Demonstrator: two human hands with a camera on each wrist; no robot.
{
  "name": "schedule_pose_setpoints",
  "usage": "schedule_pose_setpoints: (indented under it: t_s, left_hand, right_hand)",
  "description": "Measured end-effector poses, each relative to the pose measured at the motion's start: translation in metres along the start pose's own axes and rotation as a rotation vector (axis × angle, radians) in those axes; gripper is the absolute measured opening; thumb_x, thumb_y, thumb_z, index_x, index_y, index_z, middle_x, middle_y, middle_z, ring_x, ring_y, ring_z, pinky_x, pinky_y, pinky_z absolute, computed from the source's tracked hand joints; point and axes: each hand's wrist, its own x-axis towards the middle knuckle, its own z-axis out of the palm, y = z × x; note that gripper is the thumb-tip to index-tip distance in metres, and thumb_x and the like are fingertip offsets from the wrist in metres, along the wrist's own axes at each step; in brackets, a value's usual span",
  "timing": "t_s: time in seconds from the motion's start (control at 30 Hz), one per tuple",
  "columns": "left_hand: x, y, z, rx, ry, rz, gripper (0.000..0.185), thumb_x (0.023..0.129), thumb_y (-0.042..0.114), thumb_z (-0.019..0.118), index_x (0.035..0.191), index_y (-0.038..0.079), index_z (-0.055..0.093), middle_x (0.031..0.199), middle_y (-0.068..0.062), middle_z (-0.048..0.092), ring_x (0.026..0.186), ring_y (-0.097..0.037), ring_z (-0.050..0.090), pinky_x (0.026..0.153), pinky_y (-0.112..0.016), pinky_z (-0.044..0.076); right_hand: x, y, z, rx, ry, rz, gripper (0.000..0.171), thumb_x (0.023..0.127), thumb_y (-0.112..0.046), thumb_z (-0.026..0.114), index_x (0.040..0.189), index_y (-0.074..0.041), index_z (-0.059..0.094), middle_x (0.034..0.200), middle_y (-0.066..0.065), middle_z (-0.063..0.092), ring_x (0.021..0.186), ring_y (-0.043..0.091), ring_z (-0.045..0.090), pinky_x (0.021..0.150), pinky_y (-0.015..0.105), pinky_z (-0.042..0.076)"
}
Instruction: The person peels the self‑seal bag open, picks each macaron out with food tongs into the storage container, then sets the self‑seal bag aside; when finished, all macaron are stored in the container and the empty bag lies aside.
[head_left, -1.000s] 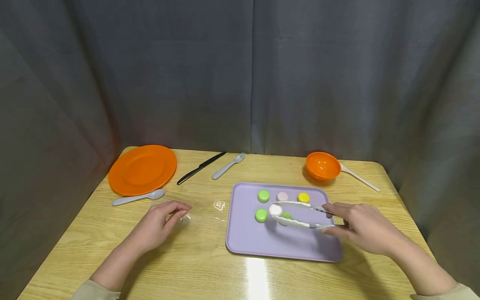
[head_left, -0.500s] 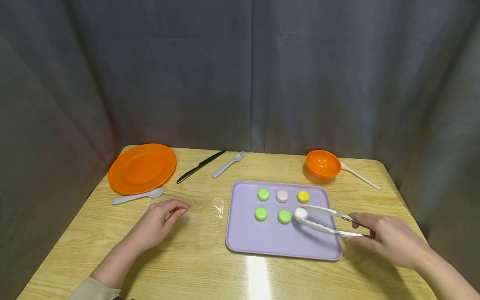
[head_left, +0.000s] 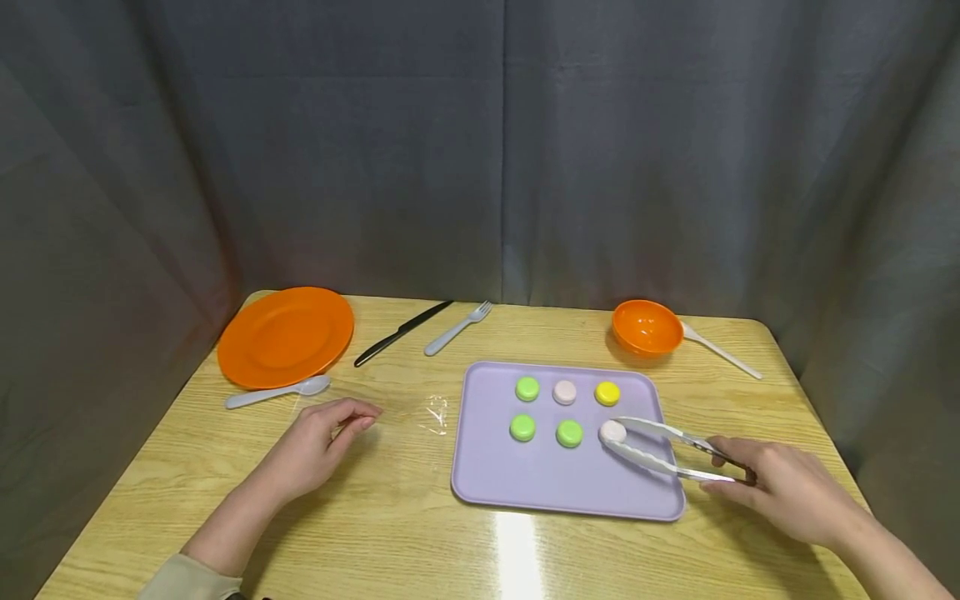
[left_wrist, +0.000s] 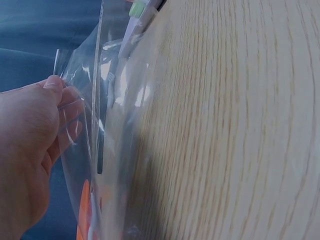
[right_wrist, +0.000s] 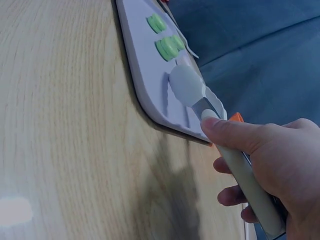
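My right hand (head_left: 787, 492) grips a pair of tongs (head_left: 648, 457) with white scalloped ends and metal arms. Between the tong tips is a pale pink macaron (head_left: 612, 432), at the right end of the front row on the lilac tray (head_left: 555, 487). Two green macarons, one of them a green macaron (head_left: 569, 433) just left of the tongs, share that row. Behind sit a green, another pale pink and a yellow macaron (head_left: 607, 393). Left of the tray, my left hand (head_left: 322, 437) pinches the edge of a clear plastic bag (left_wrist: 75, 145) between thumb and fingers.
An orange plate (head_left: 285, 337) lies at the back left, with a spoon (head_left: 277, 392) in front of it. Farther right are a black knife (head_left: 401, 333) and a fork (head_left: 457, 329). An orange bowl (head_left: 647, 328) and a white-handled utensil (head_left: 723, 352) stand behind the tray.
The tongs and the pale pink macaron have moved right across the tray, to the right of the front green macarons, shifting only slightly lately. My left hand has stayed put with the bag.
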Motion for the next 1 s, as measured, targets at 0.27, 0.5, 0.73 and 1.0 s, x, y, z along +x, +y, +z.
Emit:
schedule_pose_setpoints:
  t_s: [0.27,0.5,0.73,1.0]
  left_hand:
    - [0.000,0.000,0.000,0.001,-0.007,-0.005,0.014,0.104,0.010,0.069,0.117,0.011,0.076,0.114,0.000,0.077,0.103,-0.010,0.070,0.085,-0.039,0.060]
    - [0.002,-0.002,0.001,0.000,-0.013,-0.008,0.014,0.106,0.012,0.068,0.117,0.011,0.076,0.113,0.001,0.077,0.103,-0.009,0.069,0.085,-0.039,0.060]
    - [0.000,-0.004,0.006,0.022,-0.037,-0.037,0.014,0.106,0.014,0.069,0.117,0.012,0.076,0.115,0.004,0.076,0.106,-0.012,0.069,0.088,-0.041,0.059]
    - [-0.002,-0.007,0.020,0.106,-0.076,-0.038,0.009,0.103,0.020,0.073,0.111,0.020,0.078,0.117,0.011,0.074,0.109,-0.012,0.070,0.094,-0.042,0.058]
  right_hand:
    - [-0.004,0.000,0.004,0.043,-0.004,0.044,0.027,0.089,-0.046,0.086,0.102,-0.031,0.066,0.068,-0.022,0.042,0.057,-0.002,0.038,0.052,0.022,0.028]
    - [-0.007,-0.003,-0.003,0.088,0.030,0.057,0.039,0.088,-0.041,0.088,0.119,-0.024,0.072,0.073,-0.022,0.051,0.059,-0.002,0.042,0.052,0.023,0.034]
    - [-0.010,0.004,-0.007,0.128,0.125,0.114,0.057,0.087,-0.034,0.091,0.133,-0.011,0.068,0.090,-0.010,0.065,0.062,0.001,0.045,0.051,0.024,0.036]
    - [-0.021,0.022,0.007,0.160,0.143,0.338,0.049,0.094,-0.040,0.084,0.123,-0.006,0.064,0.076,0.000,0.054,0.056,0.007,0.044,0.049,0.029,0.034]
